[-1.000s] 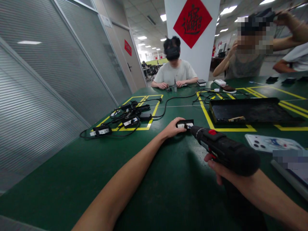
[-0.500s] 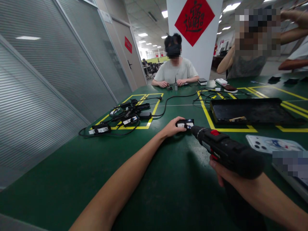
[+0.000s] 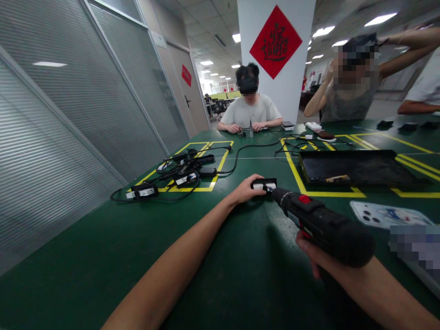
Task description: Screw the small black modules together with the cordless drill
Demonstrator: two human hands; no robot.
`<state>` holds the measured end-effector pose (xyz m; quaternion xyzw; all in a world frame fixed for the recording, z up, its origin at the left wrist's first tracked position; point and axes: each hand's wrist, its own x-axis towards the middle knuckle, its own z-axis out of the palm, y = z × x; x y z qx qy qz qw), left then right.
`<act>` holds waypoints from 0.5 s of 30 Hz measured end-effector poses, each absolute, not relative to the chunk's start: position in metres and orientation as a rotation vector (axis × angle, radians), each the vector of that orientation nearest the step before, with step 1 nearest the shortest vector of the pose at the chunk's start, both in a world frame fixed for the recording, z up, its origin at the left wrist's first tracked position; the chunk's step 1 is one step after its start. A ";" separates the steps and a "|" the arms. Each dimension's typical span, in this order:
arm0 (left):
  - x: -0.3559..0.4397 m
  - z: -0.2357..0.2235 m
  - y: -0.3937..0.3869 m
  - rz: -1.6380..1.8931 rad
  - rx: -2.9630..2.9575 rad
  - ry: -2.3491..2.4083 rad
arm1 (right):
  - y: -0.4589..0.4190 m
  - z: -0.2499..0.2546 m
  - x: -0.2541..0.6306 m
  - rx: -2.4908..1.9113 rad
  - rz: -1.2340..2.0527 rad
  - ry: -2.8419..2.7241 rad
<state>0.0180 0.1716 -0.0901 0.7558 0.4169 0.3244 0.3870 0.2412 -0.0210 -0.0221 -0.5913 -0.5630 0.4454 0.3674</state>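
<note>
My left hand (image 3: 248, 189) is closed around the left end of a small black box with a white label (image 3: 270, 185), near the middle of the green table. My right hand (image 3: 311, 250) grips the handle of a black and red cordless drill (image 3: 323, 224). The drill points away and to the left, with its chuck beside the box's near face. Its bit appears to meet that face, but the exact contact is too small to tell. The drill's body hides part of my right hand.
Left lie several black adapters with tangled cables (image 3: 185, 172) inside yellow tape. To the right are a black tray (image 3: 354, 167), a phone in a patterned case (image 3: 388, 214) and a blurred-out object (image 3: 417, 252). A person (image 3: 252, 107) works across the table; another (image 3: 354, 96) stands behind right.
The view has tilted up slightly, so everything sits a little lower in the picture. Both hands keep their hold on the box and the drill.
</note>
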 end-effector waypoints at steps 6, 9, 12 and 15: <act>0.018 -0.089 0.171 0.843 1.960 1.069 | -0.027 -0.006 0.244 -1.509 1.196 -1.499; 0.019 -0.086 0.169 0.830 1.975 1.076 | -0.028 -0.003 0.247 -1.512 1.172 -1.523; 0.020 -0.085 0.168 0.828 1.977 1.076 | -0.027 -0.006 0.251 -1.513 1.162 -1.574; 0.020 -0.085 0.169 0.829 1.988 1.089 | -0.027 -0.009 0.255 -1.522 1.144 -1.634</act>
